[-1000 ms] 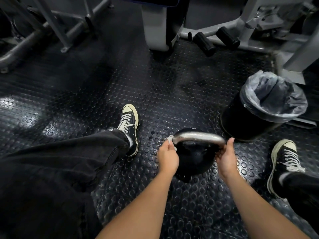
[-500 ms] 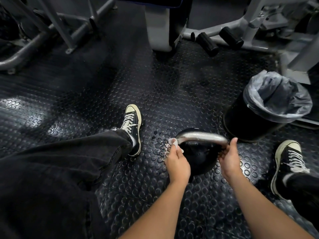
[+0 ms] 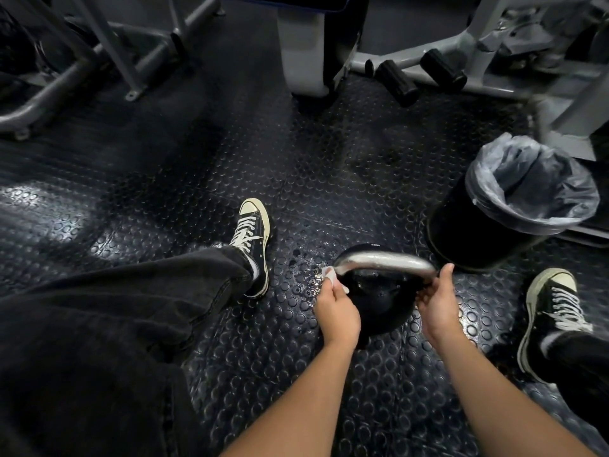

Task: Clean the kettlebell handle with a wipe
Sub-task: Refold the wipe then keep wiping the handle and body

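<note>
The kettlebell [image 3: 379, 301] stands on the floor [image 3: 197, 159] between two shoes [image 3: 252, 242]. The bin [image 3: 494, 225] sits at its two o'clock; machine frames [image 3: 428, 70] lie beyond at twelve.

I see a dark rubber floor [image 3: 164, 199] with raised round studs, shiny with wet patches near the middle. A black bin [image 3: 474, 225] with a pale plastic liner [image 3: 534, 189] stands at the right. Grey machine frames [image 3: 108, 57] cross the top, with two black rollers [image 3: 397, 82] low beside a white post [image 3: 303, 51]. Black trousers [image 3: 115, 308] and two black laced sneakers [image 3: 252, 240] show.
</note>
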The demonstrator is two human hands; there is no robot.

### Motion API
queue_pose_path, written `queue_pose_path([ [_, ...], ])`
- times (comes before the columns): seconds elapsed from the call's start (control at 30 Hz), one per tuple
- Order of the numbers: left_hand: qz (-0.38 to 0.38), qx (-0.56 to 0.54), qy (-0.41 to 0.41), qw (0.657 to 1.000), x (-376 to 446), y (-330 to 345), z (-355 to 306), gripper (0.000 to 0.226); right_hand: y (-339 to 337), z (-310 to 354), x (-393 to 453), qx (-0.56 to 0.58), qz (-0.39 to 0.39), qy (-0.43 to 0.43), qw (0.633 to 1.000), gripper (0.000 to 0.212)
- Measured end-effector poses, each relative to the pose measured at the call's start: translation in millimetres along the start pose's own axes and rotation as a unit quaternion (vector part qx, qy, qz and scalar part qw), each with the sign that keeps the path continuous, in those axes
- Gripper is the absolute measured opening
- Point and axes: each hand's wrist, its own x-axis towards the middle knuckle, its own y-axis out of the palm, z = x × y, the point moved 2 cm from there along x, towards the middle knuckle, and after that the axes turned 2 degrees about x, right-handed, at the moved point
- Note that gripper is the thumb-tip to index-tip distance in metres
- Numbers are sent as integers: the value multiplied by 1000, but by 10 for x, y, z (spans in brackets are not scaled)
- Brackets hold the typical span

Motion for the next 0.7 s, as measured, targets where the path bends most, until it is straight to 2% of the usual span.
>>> queue_pose_path([
  [0.07, 2, -25, -18, 1000, 49, 20, -65, 33, 5, 1, 6, 3, 1, 0, 1000, 101],
  [0.27, -3, -7, 27, 1000, -70, 4, -74, 34, 19, 20, -24, 11, 1, 5, 1000, 101],
  [0.5, -2, -49, -52, 997, 11, 60, -83, 34, 42, 45, -47, 12, 3, 0, 1000, 108],
  [0.7, -12, -42, 3, 999, -135, 44, -72, 34, 34, 32, -84, 14, 5, -3, 1000, 87],
])
